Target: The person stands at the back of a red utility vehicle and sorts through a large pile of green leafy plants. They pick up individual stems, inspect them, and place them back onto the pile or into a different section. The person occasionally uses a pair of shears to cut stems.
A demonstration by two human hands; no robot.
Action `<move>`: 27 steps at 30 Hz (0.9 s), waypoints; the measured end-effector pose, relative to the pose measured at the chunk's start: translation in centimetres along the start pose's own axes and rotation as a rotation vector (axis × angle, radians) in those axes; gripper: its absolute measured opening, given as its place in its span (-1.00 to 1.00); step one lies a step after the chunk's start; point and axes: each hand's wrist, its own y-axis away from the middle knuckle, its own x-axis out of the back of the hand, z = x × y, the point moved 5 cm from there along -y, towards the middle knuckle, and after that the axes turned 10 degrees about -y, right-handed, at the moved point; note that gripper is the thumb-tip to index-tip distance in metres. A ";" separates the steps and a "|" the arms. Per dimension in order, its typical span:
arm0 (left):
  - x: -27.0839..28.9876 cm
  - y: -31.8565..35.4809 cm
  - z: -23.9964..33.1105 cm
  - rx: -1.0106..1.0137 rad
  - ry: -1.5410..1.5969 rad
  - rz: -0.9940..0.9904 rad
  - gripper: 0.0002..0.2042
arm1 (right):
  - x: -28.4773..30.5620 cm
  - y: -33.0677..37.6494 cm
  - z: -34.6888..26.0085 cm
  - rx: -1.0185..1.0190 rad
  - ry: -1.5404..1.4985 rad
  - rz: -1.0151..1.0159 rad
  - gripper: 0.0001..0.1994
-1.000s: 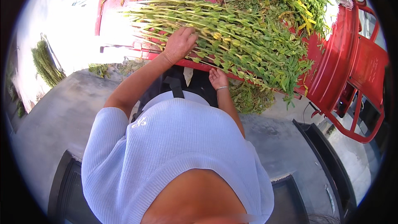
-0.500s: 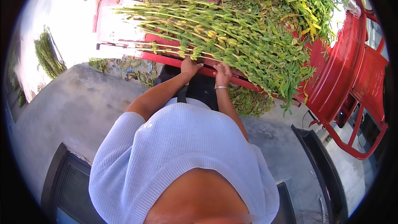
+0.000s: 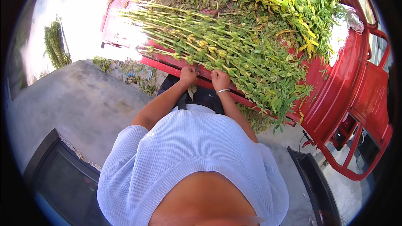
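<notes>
Cut green stalks with pods and leaves (image 3: 209, 37), much like sesame plants, lie in a layer across a red truck bed (image 3: 109, 25). Both of my hands are at the bed's near edge, just below the stalks. My left hand (image 3: 189, 75) is closed at the edge, with a small pale leaf or pod showing under it. Beside it, to the right, my right hand (image 3: 220, 80) has its fingers curled, a silver bangle on its wrist. What lies between the fingers of either hand is too small to make out.
A thicker heap of yellow-green stalks (image 3: 289, 4) covers the far right of the bed. The red cab (image 3: 372, 92) stands at the right. Another bundle of stalks (image 3: 57, 44) is at the far left. Fallen leaves (image 3: 146, 83) lie on the grey ground.
My right hand has gone from partly spread fingers to curled ones, and my left hand has drawn slightly down. The view has shifted a little; the stalks lie much as before.
</notes>
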 end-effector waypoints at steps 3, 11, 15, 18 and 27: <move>0.8 1.3 3.1 0.170 0.499 -0.290 -0.85 | 0.4 -0.3 -0.3 0.031 -0.010 -0.154 -0.81; 1.4 -0.3 5.9 -0.017 0.605 -0.353 -0.88 | 7.0 -8.8 -10.8 -0.340 -0.327 -0.667 -0.79; 1.6 0.1 6.6 -0.129 0.613 -0.358 -0.89 | 8.2 -22.9 -10.8 -0.034 -0.008 -0.113 -0.75; 1.8 0.3 6.3 -0.168 0.632 -0.360 -0.88 | 5.6 -28.6 -10.4 -0.327 0.358 -0.040 -0.74; 3.6 1.8 7.1 -0.297 0.492 -0.354 -0.88 | 2.3 -30.4 -7.9 -0.143 -0.377 0.289 -0.89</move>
